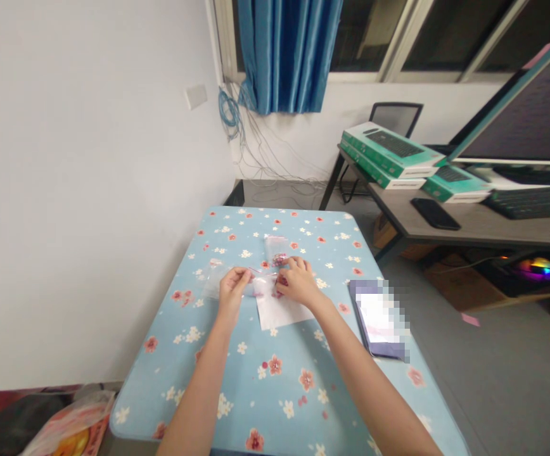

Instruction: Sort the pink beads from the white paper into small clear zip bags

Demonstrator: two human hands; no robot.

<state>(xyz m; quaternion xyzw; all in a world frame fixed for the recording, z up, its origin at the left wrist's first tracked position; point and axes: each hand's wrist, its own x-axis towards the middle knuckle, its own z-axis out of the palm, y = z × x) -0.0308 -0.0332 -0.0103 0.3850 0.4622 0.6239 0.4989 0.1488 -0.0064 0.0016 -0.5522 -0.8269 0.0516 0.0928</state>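
My left hand (233,288) pinches the edge of a clear plastic bag (257,286), where a thin pinkish line runs toward the other hand. My right hand (298,282) is curled with fingertips down over a white sheet of paper (279,311). Small dark-red bits show by those fingertips, too small to name; whether they are gripped is hidden. Just beyond the right hand lies a small clear zip bag (275,244) with red bead-like pieces (279,259) at its near end. More clear plastic (212,278) lies left of my left hand.
The table (241,396) wears a blue flowered cover. A phone (379,323) with a bright, blurred screen lies near its right edge. On the desk to the right are green keyboard boxes (393,152), a black phone (435,214) and a monitor (526,114). A wall stands close at left.
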